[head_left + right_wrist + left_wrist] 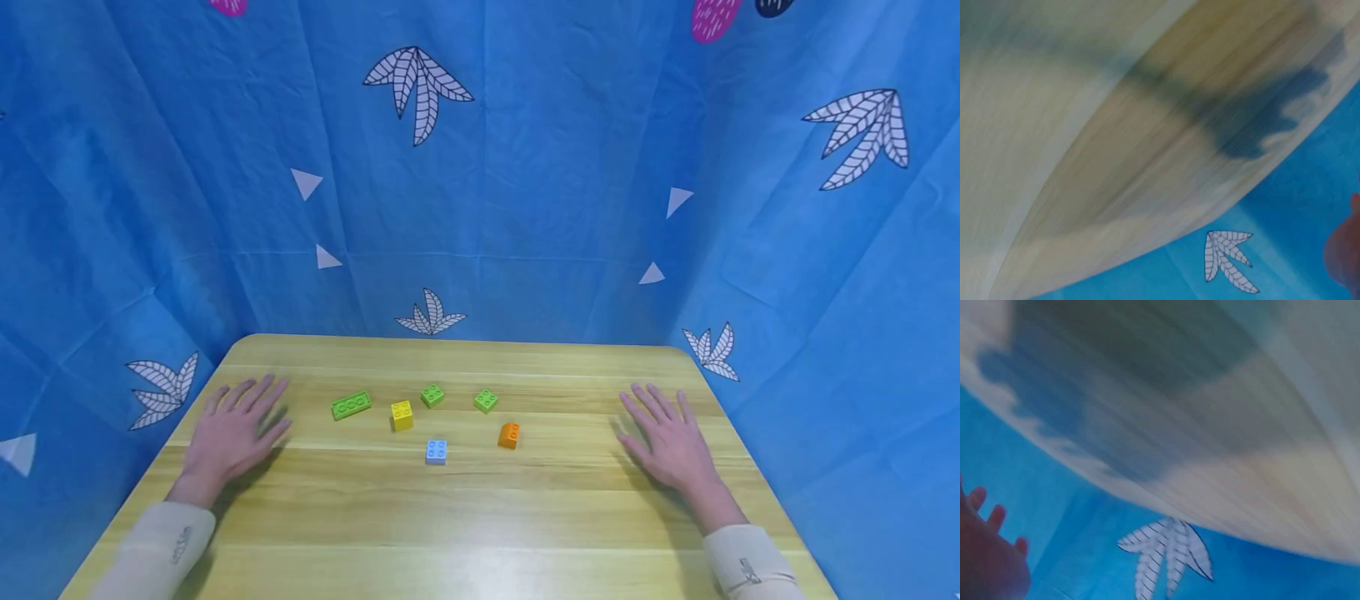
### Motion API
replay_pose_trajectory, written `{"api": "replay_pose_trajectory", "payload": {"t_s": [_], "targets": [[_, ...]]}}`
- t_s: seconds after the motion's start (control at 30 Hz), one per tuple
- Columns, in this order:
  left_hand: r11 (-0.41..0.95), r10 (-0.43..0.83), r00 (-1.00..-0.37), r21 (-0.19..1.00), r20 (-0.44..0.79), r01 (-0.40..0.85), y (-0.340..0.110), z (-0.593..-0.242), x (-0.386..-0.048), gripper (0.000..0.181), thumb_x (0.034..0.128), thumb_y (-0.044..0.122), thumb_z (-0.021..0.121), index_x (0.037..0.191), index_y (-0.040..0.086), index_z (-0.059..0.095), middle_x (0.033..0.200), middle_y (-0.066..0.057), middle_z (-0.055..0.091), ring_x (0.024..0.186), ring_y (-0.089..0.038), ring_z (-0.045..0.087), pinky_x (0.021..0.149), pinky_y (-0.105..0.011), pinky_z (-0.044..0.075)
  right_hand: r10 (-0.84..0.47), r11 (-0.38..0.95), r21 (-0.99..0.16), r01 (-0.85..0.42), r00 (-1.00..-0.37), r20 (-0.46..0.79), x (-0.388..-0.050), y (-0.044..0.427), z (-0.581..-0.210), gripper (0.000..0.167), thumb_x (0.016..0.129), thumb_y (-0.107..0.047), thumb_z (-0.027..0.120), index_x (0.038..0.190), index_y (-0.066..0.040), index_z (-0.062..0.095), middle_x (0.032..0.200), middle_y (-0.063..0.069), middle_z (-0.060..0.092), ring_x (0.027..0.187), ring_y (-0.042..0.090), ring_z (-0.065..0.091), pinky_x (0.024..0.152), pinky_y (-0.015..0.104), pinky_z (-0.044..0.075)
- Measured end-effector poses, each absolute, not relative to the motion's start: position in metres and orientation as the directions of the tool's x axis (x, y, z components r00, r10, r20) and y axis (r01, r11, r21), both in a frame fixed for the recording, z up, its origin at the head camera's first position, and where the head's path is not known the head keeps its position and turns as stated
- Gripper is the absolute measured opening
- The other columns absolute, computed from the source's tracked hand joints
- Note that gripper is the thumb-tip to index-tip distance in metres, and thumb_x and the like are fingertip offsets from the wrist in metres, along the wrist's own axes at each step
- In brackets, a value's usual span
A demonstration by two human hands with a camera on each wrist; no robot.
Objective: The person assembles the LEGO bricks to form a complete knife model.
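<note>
On my remote feed, the left hand [229, 439], fingers spread wide, is nearest the long green toy brick [351, 406]; the right hand [671, 446] (also wide) is nearest the orange toy brick [509, 436].

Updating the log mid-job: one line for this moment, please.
left hand: spread, empty | right hand: spread, empty | on table: yellow brick, blue brick, orange brick, three green bricks

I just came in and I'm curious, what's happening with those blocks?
A person's left hand and right hand are spread over opposite sides of a wooden table, neither holding anything. Between them, all apart, lie a long green block, two small green blocks, a yellow block, a blue block and an orange block.
</note>
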State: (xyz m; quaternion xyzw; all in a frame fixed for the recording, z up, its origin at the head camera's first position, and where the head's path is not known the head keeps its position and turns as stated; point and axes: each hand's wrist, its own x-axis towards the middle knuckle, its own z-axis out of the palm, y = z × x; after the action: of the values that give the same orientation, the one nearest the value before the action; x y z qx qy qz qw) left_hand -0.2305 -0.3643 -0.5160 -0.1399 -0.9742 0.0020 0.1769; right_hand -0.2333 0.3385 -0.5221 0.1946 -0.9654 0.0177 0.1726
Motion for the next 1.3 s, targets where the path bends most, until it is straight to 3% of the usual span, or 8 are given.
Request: {"api": "replay_pose_trajectory", "payload": {"t_s": [0.1, 0.23, 0.5, 0.93, 1.3], "targets": [[0.962, 0.203, -0.919, 0.106, 0.338, 0.251, -0.348, -0.515, -0.233, 0.075, 0.1018, 0.051, 0.058, 0.164, 0.021, 0.028, 0.159, -0.019, 0.044, 0.137, -0.049, 0.044, 0.109, -0.07, 0.034, -0.352, 0.923, -0.039, -0.383, -0.88, 0.318, -0.234, 0.332, -0.522, 0.067, 0.1, -0.045, 0.062, 0.155, -0.011, 0.045, 0.163, 0.017, 0.038, 0.15, 0.043, 0.032, 0.125, 0.068, 0.011], [0.922, 0.168, -0.932, 0.282, 0.322, 0.264, -0.326, -0.514, -0.234, 0.074, 0.1012, 0.044, 0.064, 0.163, 0.018, 0.031, 0.157, -0.021, 0.045, 0.134, -0.051, 0.045, 0.1, -0.074, 0.038, -0.333, 0.916, -0.133, -0.379, -0.902, 0.275, -0.235, 0.323, -0.522, 0.068, 0.101, -0.043, 0.062, 0.157, -0.011, 0.042, 0.163, 0.018, 0.038, 0.15, 0.044, 0.033, 0.124, 0.07, 0.013], [0.826, 0.176, -0.948, 0.485, 0.264, 0.288, -0.283, -0.506, -0.234, 0.072, 0.0999, 0.034, 0.069, 0.16, 0.01, 0.037, 0.154, -0.026, 0.046, 0.137, -0.053, 0.043, 0.103, -0.074, 0.041, -0.327, 0.893, -0.245, -0.377, -0.919, 0.22, -0.235, 0.308, -0.52, 0.071, 0.101, -0.044, 0.063, 0.158, -0.007, 0.04, 0.162, 0.021, 0.038, 0.148, 0.047, 0.035, 0.121, 0.072, 0.018], [0.705, 0.233, -0.966, 0.664, 0.114, 0.249, -0.233, -0.512, -0.243, 0.069, 0.1027, 0.03, 0.066, 0.16, 0.008, 0.035, 0.153, -0.024, 0.048, 0.132, -0.047, 0.053, 0.106, -0.065, 0.047, -0.363, 0.866, -0.309, -0.393, -0.919, 0.152, -0.236, 0.291, -0.529, 0.07, 0.1, -0.042, 0.065, 0.156, -0.006, 0.043, 0.161, 0.022, 0.041, 0.145, 0.05, 0.04, 0.12, 0.07, 0.025], [0.671, 0.305, -0.952, 0.714, -0.017, 0.202, -0.207, -0.515, -0.251, 0.066, 0.1023, 0.023, 0.067, 0.159, 0.006, 0.036, 0.151, -0.024, 0.051, 0.122, -0.041, 0.061, 0.105, -0.059, 0.051, -0.421, 0.84, -0.306, -0.447, -0.894, 0.15, -0.241, 0.281, -0.541, 0.071, 0.098, -0.043, 0.067, 0.153, -0.004, 0.047, 0.156, 0.026, 0.045, 0.137, 0.055, 0.045, 0.112, 0.071, 0.037]]}}
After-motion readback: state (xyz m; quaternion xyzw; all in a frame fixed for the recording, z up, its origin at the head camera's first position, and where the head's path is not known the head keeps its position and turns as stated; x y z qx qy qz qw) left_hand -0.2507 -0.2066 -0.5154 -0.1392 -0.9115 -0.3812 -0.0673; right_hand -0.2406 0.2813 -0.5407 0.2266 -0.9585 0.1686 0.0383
